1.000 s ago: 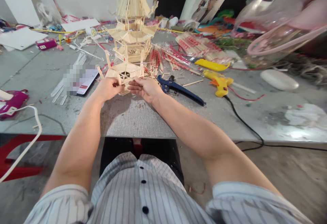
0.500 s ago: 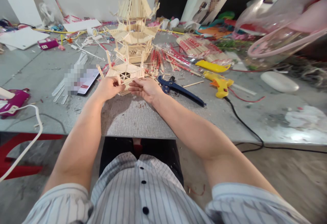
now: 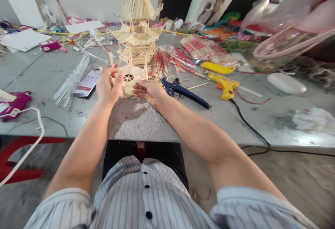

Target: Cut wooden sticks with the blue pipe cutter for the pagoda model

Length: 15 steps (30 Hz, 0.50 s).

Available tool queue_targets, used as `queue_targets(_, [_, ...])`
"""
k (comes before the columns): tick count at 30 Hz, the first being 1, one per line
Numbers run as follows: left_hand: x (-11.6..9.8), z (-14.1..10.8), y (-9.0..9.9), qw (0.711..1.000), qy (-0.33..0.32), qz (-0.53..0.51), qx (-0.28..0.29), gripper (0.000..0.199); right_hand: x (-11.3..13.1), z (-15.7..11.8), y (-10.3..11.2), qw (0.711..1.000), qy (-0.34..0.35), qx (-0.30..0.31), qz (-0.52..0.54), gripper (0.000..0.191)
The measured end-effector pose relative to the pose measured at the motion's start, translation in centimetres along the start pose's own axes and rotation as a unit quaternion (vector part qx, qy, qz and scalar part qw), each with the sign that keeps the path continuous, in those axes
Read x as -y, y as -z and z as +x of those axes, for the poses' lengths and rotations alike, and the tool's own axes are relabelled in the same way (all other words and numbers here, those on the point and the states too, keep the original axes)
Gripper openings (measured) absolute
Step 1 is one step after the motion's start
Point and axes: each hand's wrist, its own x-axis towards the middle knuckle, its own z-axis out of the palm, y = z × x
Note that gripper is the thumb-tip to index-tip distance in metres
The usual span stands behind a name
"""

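Observation:
A small six-sided frame of pale wooden sticks (image 3: 134,71) with upright posts rests on the table before me. My right hand (image 3: 150,90) pinches its front edge, thumb above and fingers below. At the frame's left corner is my left hand (image 3: 109,85), its fingers curled towards the thumb; the hand covers the post there, and whatever lies between the fingertips is hidden. Behind the frame rises a taller pagoda of the same sticks (image 3: 138,37) with a pointed roof. Blue-handled cutters (image 3: 187,92) lie right of my right hand.
A yellow glue gun (image 3: 225,86) with a black cord, a yellow-handled tool (image 3: 218,67) and a white computer mouse (image 3: 286,83) lie to the right. Packs of sticks (image 3: 201,47) lie behind them. On the left are a phone (image 3: 89,82), clear glue sticks (image 3: 61,91) and a purple box (image 3: 15,105).
My left hand has risen from the lower part of the corner post and turned, its fingers now curled higher up. My right hand keeps its pinch on the frame's front edge.

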Motion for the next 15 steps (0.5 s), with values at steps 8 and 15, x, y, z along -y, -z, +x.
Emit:
queue_targets(8, [-4.2, -2.7, -1.2, 0.926, -0.374, 0.027, -0.043, 0.016, 0.0, -0.3, -0.1, 1.000, 0.011, 0.000, 0.001, 0.025])
queue_targets(15, [-3.8, -4.1, -4.4, 0.953, -0.279, 0.022, 0.113, 0.039, -0.1, -0.5, -0.3, 0.998, 0.017, -0.048, 0.028, 0.033])
